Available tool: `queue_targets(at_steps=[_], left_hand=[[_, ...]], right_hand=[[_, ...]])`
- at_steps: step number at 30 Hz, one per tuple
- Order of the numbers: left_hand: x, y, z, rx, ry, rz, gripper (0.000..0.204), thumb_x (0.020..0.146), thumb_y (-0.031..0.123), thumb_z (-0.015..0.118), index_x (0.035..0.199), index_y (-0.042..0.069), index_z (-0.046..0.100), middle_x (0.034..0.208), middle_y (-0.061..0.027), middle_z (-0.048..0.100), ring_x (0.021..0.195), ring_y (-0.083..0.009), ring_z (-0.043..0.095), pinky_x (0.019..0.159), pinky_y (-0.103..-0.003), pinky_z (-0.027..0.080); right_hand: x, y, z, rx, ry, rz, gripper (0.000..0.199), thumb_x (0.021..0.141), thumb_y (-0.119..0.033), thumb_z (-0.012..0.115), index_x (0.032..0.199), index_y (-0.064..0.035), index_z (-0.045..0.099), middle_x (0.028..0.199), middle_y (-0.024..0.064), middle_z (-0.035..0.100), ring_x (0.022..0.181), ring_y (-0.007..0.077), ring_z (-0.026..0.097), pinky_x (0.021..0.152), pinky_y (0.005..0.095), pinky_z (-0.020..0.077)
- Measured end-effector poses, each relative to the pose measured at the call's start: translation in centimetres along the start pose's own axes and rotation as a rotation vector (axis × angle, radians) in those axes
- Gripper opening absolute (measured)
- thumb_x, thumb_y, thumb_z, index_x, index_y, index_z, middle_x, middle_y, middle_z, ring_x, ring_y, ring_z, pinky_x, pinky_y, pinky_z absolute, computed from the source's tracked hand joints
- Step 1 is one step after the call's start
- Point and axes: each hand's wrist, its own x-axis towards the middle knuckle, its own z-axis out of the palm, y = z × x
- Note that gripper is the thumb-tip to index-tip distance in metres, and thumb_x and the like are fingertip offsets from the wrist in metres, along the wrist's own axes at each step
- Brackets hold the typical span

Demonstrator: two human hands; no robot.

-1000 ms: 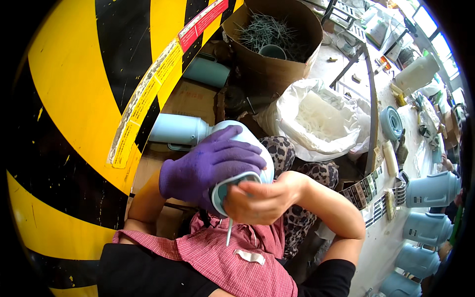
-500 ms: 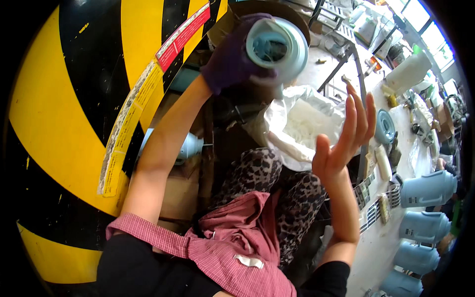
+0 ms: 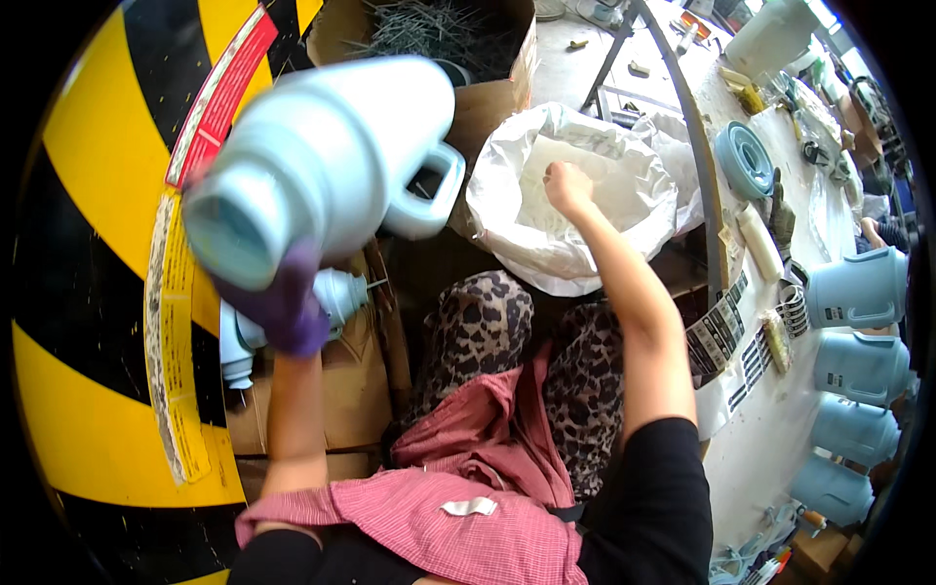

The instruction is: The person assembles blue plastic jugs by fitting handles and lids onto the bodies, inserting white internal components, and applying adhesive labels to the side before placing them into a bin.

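Observation:
A light-blue thermos jug (image 3: 336, 146) with a side handle is held up in front of me at the left, tilted with its open neck toward me. My left hand (image 3: 283, 302), in a purple glove, is closed around its neck end; part of the grip is hidden behind the jug. My bare right hand (image 3: 568, 190) reaches into a white plastic bag (image 3: 502, 239) standing open past my knees. Its fingers are curled together over pale contents; anything pinched in them is too small to make out.
Beyond the jug stands a cardboard box (image 3: 499, 107) of long grey screw-like pieces (image 3: 419, 29). Light-blue parts (image 3: 336, 297) lie on cardboard at the left, beside a yellow-and-black striped panel (image 3: 88, 322). On the right-hand table (image 3: 770, 409) are several jugs (image 3: 858, 288) and round blue parts (image 3: 746, 161).
The jug has come nearer and to the left in my left hand, turning onto its side. My right hand, raised with fingers spread before, is now down in the bag with fingers curled.

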Motion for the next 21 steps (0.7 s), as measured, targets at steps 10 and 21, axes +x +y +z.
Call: queue_targets(at_steps=[10, 21], left_hand=[[-4.7, 4.6, -10.1, -0.26, -0.005, -0.24, 0.106, 0.084, 0.072, 0.058, 0.156, 0.0, 0.029, 0.158, -0.0244, 0.036, 0.148, -0.0368, 0.036, 0.122, -0.054, 0.024], [-6.1, 9.9, 0.2, -0.594, -1.37, 0.175, 0.093, 0.062, 0.044, 0.094, 0.133, -0.001, 0.056, 0.139, -0.0192, 0.057, 0.132, -0.0376, 0.054, 0.115, -0.062, 0.031]], right_hand=[[0.8, 3.8, 0.5, 0.049, -0.041, -0.098, 0.031, 0.093, -0.026, 0.067, 0.114, -0.0026, 0.07, 0.116, 0.0182, 0.064, 0.109, 0.0357, 0.065, 0.091, 0.047, 0.0546], [-26.0, 3.8, -19.2, 0.405, 0.373, -0.148, 0.029, 0.097, -0.004, 0.062, 0.124, -0.0003, 0.068, 0.098, 0.0137, 0.057, 0.075, 0.0247, 0.062, 0.07, 0.0333, 0.0514]])
